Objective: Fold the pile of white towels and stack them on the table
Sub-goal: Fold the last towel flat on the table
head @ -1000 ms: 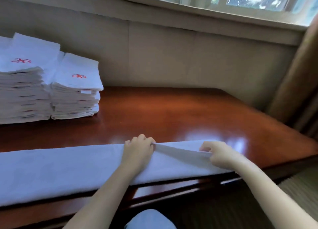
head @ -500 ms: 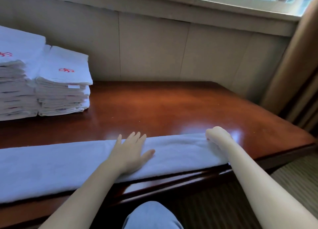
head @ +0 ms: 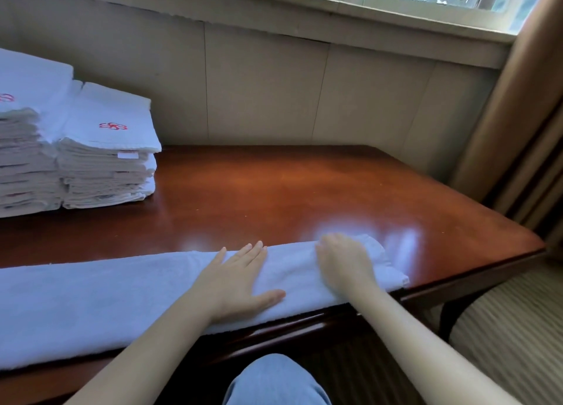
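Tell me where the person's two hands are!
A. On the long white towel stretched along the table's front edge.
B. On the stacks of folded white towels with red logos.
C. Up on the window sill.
A: the left hand lies flat and the right hand, a bit blurred, rests on the long white towel along the near edge of the glossy reddish-brown wooden table.

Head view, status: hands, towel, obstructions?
Left hand flat on long white folded towel. Right hand flat near its right end, blurred. Stacks of folded white towels stand far left, apart.
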